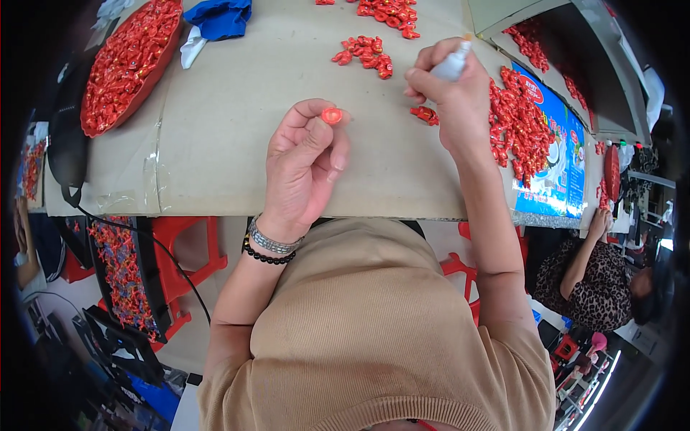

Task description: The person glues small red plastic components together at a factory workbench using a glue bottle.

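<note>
My left hand (305, 161) is raised over the table's near part, pinching a small round red plastic piece (331, 116) between thumb and fingertips; its hollow face shows. Further right and a bit farther off, my right hand (456, 86) is closed around a small white bottle (452, 63) with an orange tip pointing up and away. Just under the right hand lies a single small red piece (425, 115). A large heap of glossy red pieces (521, 129) spreads on a blue printed sheet (575, 158) to the right. A smaller cluster (365, 54) lies beyond my hands.
A red tray (118, 128) full of red pieces stands at the far left, near a blue cloth (219, 18). A grey open-fronted box (611, 65) is at the far right. A black cable (136, 231) hangs down on the left. A co-worker (589, 280) sits to the right.
</note>
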Available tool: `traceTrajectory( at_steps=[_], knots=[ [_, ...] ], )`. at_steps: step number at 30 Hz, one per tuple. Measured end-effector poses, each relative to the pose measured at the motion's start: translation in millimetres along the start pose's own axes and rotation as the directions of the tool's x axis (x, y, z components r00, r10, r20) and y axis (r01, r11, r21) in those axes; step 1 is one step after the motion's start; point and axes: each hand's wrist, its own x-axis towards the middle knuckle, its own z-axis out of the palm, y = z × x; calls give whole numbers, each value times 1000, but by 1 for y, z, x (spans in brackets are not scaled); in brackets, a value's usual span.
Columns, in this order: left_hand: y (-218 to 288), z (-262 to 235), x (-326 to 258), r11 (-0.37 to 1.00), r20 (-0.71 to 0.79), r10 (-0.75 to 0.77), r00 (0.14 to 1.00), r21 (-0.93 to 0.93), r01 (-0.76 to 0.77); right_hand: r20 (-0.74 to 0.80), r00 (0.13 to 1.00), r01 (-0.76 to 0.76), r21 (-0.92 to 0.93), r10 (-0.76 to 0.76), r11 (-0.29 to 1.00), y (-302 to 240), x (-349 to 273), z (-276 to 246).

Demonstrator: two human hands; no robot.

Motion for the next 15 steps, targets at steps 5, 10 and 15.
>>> traceTrajectory(
  at_steps=[5, 10, 15],
  knots=[
    [0, 0, -2, 1000, 0, -6, 1000, -6, 6, 182, 941, 326, -705, -284, 629, 6, 15, 2],
    [0, -5, -2, 1000, 11, -8, 1000, -10, 8, 312, 928, 371, -838, -205, 401, 11, 17, 8],
    [0, -4, -2, 1000, 22, -23, 999, -5, 23, 304, 936, 347, -877, -174, 333, 8, 3, 15]
  ],
)
